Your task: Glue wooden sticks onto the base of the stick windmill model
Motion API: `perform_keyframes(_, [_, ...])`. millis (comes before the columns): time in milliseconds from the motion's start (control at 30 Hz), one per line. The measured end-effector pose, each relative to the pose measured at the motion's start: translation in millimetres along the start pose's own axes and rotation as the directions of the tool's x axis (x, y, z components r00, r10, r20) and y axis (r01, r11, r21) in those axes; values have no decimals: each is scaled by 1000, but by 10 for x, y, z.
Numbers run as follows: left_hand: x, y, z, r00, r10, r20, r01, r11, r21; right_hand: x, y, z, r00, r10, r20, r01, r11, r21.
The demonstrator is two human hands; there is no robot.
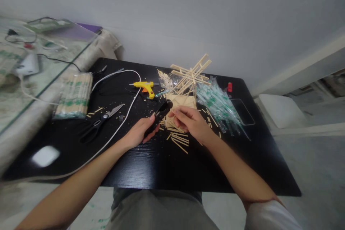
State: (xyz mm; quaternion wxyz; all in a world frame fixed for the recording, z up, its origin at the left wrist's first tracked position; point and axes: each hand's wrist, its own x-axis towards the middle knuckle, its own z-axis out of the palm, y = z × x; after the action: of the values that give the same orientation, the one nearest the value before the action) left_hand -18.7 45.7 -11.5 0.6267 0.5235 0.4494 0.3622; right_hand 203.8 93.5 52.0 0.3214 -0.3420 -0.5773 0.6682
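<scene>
My left hand (141, 131) is wrapped round a black plier-like tool (162, 110), its head pointing up and to the right. Close to that head, my right hand (188, 120) is closed in a pinch; whatever its fingertips hold is too small to make out. Below and between the hands lie cut wooden sticks (180, 141), some in a loose fan. Just behind my right hand is a flat pale wooden base (185, 101). Above it rises a windmill-like frame of glued sticks (192, 74), its crossed arms spread out.
A yellow glue gun (147, 88), open scissors (102, 123) and a white cable (126, 113) lie to the left. A pack of sticks (74, 95) sits at the left edge. Plastic wrappers (217, 100), a phone (243, 111) and a red object (229, 87) lie right. A white case (45, 156) is front left.
</scene>
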Motion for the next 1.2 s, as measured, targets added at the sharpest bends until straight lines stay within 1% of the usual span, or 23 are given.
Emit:
perform_keyframes(167, [35, 3, 1, 996, 63, -57, -63, 998, -8, -2, 3, -4, 1000, 3, 14, -3, 1000, 3])
perform_keyframes(433, [24, -11, -8, 996, 69, -50, -71, 997, -27, -5, -13, 2, 999, -5, 40, 4, 1000, 23])
perform_keyframes(633, [34, 37, 6, 993, 60, -105, -64, 997, -39, 3, 10, -1, 999, -19, 27, 19, 1000, 15])
perform_keyframes(700, [25, 26, -6, 986, 107, -130, -107, 994, 12, 8, 28, -6, 999, -36, 25, 36, 999, 6])
perform_keyframes(767, [5, 10, -25, 972, 188, -139, -169, 976, 137, 12, 44, -11, 998, -53, 17, 53, 999, -12])
perform_keyframes(867, [-37, 10, -49, 952, 278, -129, -216, 908, 359, 14, 56, -16, 997, -76, 0, 76, 996, -41])
perform_keyframes(933, [-59, 34, -51, 944, 303, -134, -214, 866, 452, 14, 55, -15, 997, -81, -10, 81, 995, -61])
perform_keyframes(1067, [-83, 89, -35, 929, 348, -124, -228, 804, 549, 22, 48, -8, 997, -69, -29, 65, 992, -106])
perform_keyframes(1200, [-96, 67, -39, 917, 382, -115, -241, 761, 603, 32, 61, 4, 997, -62, -50, 56, 993, -108])
